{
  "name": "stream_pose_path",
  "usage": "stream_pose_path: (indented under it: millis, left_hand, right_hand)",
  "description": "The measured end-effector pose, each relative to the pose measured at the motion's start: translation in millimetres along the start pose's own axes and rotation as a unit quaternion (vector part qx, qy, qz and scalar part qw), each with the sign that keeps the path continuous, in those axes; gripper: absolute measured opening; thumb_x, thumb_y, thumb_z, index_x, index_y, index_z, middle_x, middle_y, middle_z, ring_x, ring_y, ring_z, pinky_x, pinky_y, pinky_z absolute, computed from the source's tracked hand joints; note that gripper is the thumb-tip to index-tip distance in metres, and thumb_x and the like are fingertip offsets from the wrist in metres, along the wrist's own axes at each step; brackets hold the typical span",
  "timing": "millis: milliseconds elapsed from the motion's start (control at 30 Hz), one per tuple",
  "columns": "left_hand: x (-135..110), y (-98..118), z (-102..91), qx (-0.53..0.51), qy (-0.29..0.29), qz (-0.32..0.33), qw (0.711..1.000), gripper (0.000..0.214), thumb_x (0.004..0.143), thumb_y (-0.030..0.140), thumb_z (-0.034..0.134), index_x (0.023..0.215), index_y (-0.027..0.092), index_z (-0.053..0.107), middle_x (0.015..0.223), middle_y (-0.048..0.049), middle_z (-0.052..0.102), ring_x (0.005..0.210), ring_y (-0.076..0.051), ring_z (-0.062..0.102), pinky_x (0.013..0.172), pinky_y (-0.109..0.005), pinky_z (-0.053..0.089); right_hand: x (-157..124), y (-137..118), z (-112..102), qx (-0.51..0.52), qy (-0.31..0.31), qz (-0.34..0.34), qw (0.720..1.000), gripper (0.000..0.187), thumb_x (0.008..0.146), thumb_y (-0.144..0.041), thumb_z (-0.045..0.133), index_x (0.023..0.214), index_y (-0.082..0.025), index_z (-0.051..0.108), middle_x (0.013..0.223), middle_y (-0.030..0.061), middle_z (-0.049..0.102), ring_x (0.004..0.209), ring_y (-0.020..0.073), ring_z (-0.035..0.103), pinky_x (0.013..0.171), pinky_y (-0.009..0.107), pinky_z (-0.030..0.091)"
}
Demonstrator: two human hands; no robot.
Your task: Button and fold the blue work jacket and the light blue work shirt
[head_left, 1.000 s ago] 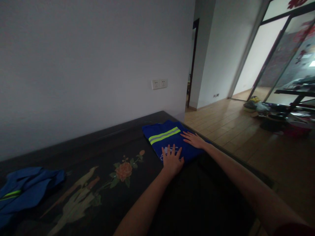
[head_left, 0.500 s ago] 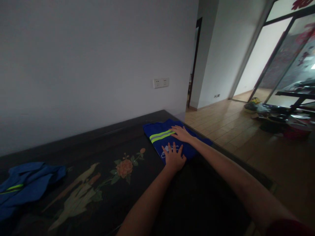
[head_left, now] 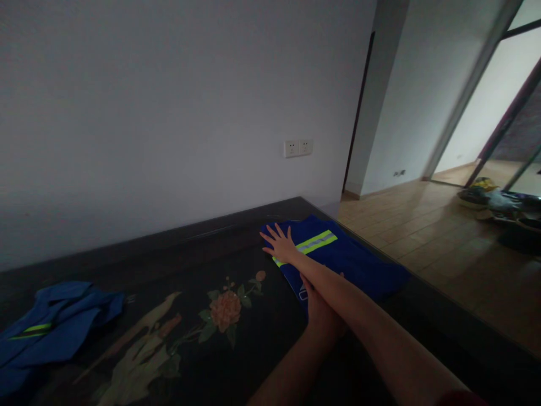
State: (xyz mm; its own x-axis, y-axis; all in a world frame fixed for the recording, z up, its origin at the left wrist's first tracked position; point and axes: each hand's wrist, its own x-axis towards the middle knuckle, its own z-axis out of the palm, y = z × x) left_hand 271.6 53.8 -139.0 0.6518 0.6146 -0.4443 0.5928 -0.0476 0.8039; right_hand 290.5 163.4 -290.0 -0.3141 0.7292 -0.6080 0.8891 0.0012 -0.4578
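Observation:
A folded blue garment [head_left: 355,259] with a yellow-and-grey reflective stripe lies near the far right corner of a dark table [head_left: 177,361]. My right hand [head_left: 279,245] rests flat on the garment's far left edge, fingers spread. That arm crosses over my left hand [head_left: 318,307], which presses on the garment's near edge and is mostly hidden under the forearm.
A crumpled blue garment [head_left: 46,332] with a reflective stripe lies at the table's left end. The tabletop bears a painted flower [head_left: 225,310]. A grey wall with a double socket [head_left: 298,148] stands behind. Wooden floor and clutter [head_left: 494,194] are at the right.
My right hand has slid leftward across the folded garment, from its right side to its far left edge, crossing over my left hand. The view has shifted left.

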Motion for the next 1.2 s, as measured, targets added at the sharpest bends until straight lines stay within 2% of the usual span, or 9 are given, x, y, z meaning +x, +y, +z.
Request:
stream_pose_path:
  millis: [100, 233, 333, 500, 600, 700, 833, 933, 1200]
  left_hand:
    - [1, -2, 3.0, -0.006, 0.017, 0.006, 1.000, 0.064, 0.086, 0.040, 0.054, 0.145, 0.026, 0.034, 0.149, -0.0107, 0.033, 0.139, -0.046, 0.015, 0.105, -0.071, -0.013]
    - [1, -4, 4.8, -0.057, 0.046, 0.015, 0.997, 0.065, 0.083, 0.036, 0.059, 0.143, 0.027, 0.037, 0.145, -0.0100, 0.041, 0.138, -0.047, 0.013, 0.106, -0.068, -0.018]
    - [0, -3, 2.4, -0.085, 0.046, 0.005, 0.995, 0.061, 0.083, 0.031, 0.060, 0.141, 0.028, 0.041, 0.147, -0.0079, 0.038, 0.140, -0.044, 0.013, 0.106, -0.064, -0.021]
    - [0, 1, -4.9, -0.041, 0.028, -0.036, 0.998, 0.058, 0.083, 0.038, 0.057, 0.138, 0.023, 0.047, 0.147, -0.0112, 0.037, 0.140, -0.044, 0.013, 0.108, -0.066, -0.014]
    - [-1, 4, -6.4, -0.004, 0.016, -0.063, 0.998, 0.052, 0.085, 0.039, 0.050, 0.134, 0.022, 0.052, 0.148, -0.0129, 0.035, 0.140, -0.043, 0.016, 0.109, -0.065, -0.011]
    - [0, 5, -6.6, 0.010, 0.007, -0.073, 0.997, 0.054, 0.085, 0.039, 0.048, 0.137, 0.025, 0.048, 0.150, -0.0106, 0.032, 0.140, -0.042, 0.016, 0.109, -0.066, -0.011]
    - [2, 6, -6.7, 0.023, -0.014, -0.084, 0.996, 0.055, 0.086, 0.041, 0.044, 0.139, 0.025, 0.044, 0.151, -0.0102, 0.031, 0.141, -0.041, 0.012, 0.108, -0.066, -0.010]
    - [2, 4, -5.9, 0.040, -0.027, -0.082, 0.995, 0.056, 0.087, 0.045, 0.040, 0.140, 0.026, 0.043, 0.152, -0.0098, 0.028, 0.141, -0.041, 0.010, 0.108, -0.068, -0.008]
    - [0, 5, -12.9, 0.093, -0.051, -0.068, 0.992, 0.057, 0.092, 0.050, 0.025, 0.144, 0.027, 0.034, 0.153, -0.0088, 0.026, 0.141, -0.039, 0.012, 0.108, -0.069, 0.001]
  right_hand:
    - [3, 2, 3, -0.011, 0.043, -0.015, 0.999, 0.058, 0.094, -0.054, 0.028, 0.147, -0.031, 0.025, 0.156, 0.0042, 0.017, 0.144, 0.0284, 0.002, 0.110, 0.060, -0.006]
    - [8, 8, 10, 0.013, -0.031, 0.032, 0.999, 0.066, 0.090, -0.063, 0.028, 0.148, -0.034, 0.018, 0.157, 0.0038, 0.012, 0.143, 0.0328, 0.001, 0.107, 0.066, 0.002]
    - [12, 10, 10, 0.016, -0.063, 0.038, 0.997, 0.068, 0.088, -0.067, 0.027, 0.148, -0.036, 0.017, 0.157, 0.0040, 0.013, 0.143, 0.0338, 0.005, 0.106, 0.068, 0.007]
    - [12, 15, -17, 0.031, -0.032, 0.029, 0.999, 0.067, 0.089, -0.067, 0.024, 0.148, -0.039, 0.010, 0.158, -0.0003, 0.002, 0.143, 0.0348, 0.000, 0.104, 0.069, 0.011]
    - [-4, 37, -40, 0.052, 0.040, 0.075, 0.995, 0.063, 0.091, -0.063, 0.022, 0.148, -0.039, 0.011, 0.158, -0.0004, 0.006, 0.142, 0.0362, 0.000, 0.103, 0.071, 0.012]
    - [-28, 74, -51, 0.030, 0.079, 0.143, 0.986, 0.062, 0.091, -0.062, 0.022, 0.148, -0.039, 0.015, 0.157, 0.0003, 0.009, 0.142, 0.0375, 0.001, 0.101, 0.074, 0.010]
    - [-54, 123, -38, -0.017, 0.013, 0.244, 0.970, 0.067, 0.088, -0.065, 0.028, 0.148, -0.037, 0.019, 0.157, 0.0017, 0.012, 0.141, 0.0402, 0.004, 0.102, 0.074, 0.005]
    - [-52, 146, -23, -0.024, -0.029, 0.273, 0.961, 0.068, 0.088, -0.064, 0.027, 0.148, -0.033, 0.021, 0.156, 0.0045, 0.018, 0.141, 0.0385, 0.013, 0.105, 0.071, 0.006]
    - [-19, 169, -14, -0.071, -0.048, 0.283, 0.955, 0.069, 0.089, -0.065, 0.018, 0.149, -0.031, 0.018, 0.157, 0.0012, 0.012, 0.142, 0.0333, 0.013, 0.105, 0.070, 0.011]
